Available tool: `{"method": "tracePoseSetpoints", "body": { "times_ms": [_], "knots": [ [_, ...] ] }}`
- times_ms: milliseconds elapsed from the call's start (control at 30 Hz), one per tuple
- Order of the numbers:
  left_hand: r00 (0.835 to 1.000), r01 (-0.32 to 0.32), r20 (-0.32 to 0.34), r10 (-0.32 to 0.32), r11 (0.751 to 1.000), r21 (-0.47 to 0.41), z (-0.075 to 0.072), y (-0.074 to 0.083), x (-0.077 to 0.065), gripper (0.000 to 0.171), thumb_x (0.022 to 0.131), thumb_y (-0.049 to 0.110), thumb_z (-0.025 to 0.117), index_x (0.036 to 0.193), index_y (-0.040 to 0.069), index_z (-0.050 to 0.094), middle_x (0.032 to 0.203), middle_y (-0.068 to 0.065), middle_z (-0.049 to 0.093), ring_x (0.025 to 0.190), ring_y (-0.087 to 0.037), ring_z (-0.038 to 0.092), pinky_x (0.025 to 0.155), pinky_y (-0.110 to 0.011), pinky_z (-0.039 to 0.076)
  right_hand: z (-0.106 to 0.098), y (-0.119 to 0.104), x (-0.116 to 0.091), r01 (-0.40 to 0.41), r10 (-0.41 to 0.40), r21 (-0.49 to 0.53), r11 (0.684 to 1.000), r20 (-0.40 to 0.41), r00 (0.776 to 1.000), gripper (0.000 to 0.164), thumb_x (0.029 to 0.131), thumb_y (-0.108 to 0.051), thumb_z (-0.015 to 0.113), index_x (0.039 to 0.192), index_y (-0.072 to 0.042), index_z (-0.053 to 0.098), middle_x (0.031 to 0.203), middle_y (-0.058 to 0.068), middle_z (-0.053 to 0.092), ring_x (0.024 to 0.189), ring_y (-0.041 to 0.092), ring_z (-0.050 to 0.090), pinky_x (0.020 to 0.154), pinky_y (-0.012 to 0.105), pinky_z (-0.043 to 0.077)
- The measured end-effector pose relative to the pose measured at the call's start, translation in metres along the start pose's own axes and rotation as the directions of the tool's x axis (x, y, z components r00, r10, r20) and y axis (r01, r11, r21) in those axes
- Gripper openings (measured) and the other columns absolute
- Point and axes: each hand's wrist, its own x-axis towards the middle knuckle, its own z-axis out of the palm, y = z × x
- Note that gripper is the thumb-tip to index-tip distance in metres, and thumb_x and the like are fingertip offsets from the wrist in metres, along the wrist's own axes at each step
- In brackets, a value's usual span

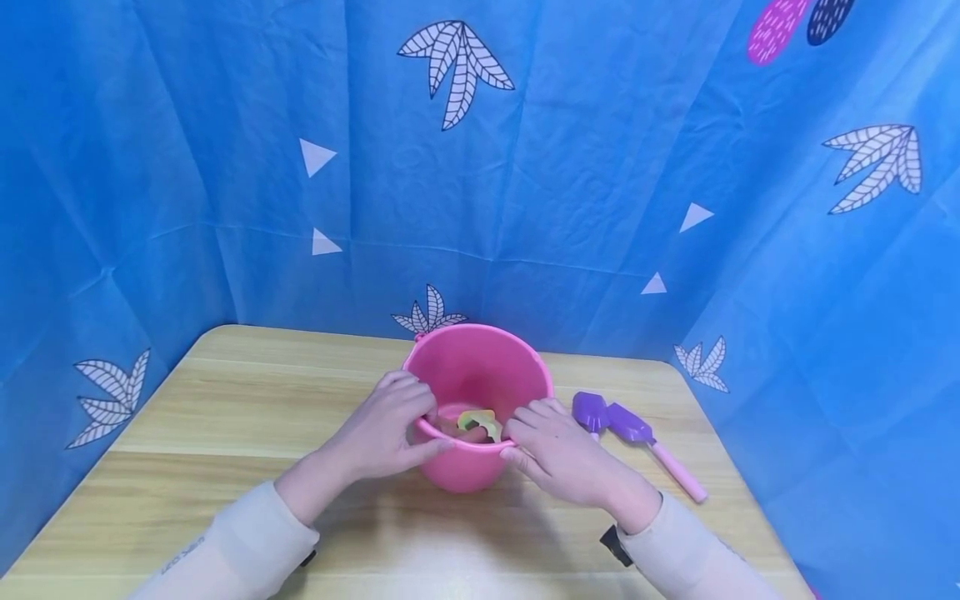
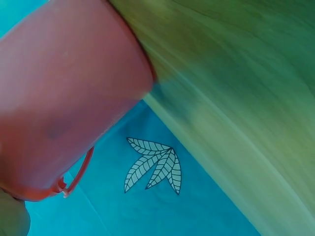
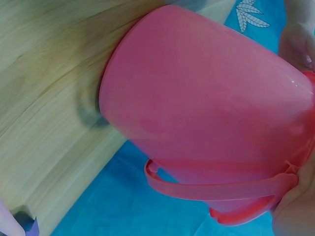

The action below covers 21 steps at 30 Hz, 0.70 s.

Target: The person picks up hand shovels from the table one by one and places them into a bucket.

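A pink bucket (image 1: pixel 467 468) is between my two hands, its mouth facing up toward the head camera. My left hand (image 1: pixel 392 422) grips the rim on the left, fingers over the edge and thumb outside. On the right side of the same rim, my right hand (image 1: pixel 558 454) holds on in a similar way. Inside the bucket lie a yellow-green piece (image 1: pixel 480 421) and orange-brown pieces (image 1: pixel 452 428), partly hidden by the near rim. The bucket's handle (image 3: pixel 216 191) hangs down along its outside in the right wrist view. I cannot tell whether the base fully touches the table.
Two purple toy shovels lie right of the bucket: one blade (image 1: pixel 590 411) is close by, and the other shovel (image 1: pixel 632 423) has a pink handle (image 1: pixel 678 472). The wooden table (image 1: pixel 247 400) meets a blue patterned curtain (image 1: pixel 570 192) at the back and sides.
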Motion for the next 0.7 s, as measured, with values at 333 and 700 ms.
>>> {"method": "tracePoseSetpoints", "body": {
  "times_ms": [333,700],
  "knots": [
    [0.999,0.012,0.031,-0.012,1.0,0.01,-0.001,0.001,0.0,0.036,0.081,0.066,0.051,0.08,0.031,0.043,0.072,0.019,0.042,0.082,-0.001,0.038,0.092,-0.037,0.031,-0.005,-0.002,0.0,-0.032,0.03,0.06,0.998,0.033,0.999,0.018,0.097,-0.046,0.037,0.095,-0.033,0.049,0.089,-0.019,0.044,0.095,0.003,0.037,0.091,0.032,0.031],
    [1.0,0.0,0.023,-0.001,1.0,0.014,-0.001,-0.001,0.0,0.038,0.081,0.065,0.051,0.079,0.029,0.041,0.069,0.011,0.045,0.079,-0.004,0.036,0.09,-0.037,0.031,-0.011,-0.001,0.005,-0.041,0.031,0.115,0.993,0.087,0.996,0.014,0.095,-0.044,0.043,0.096,-0.033,0.052,0.09,-0.02,0.048,0.094,0.004,0.041,0.092,0.034,0.033]
  ]
}}
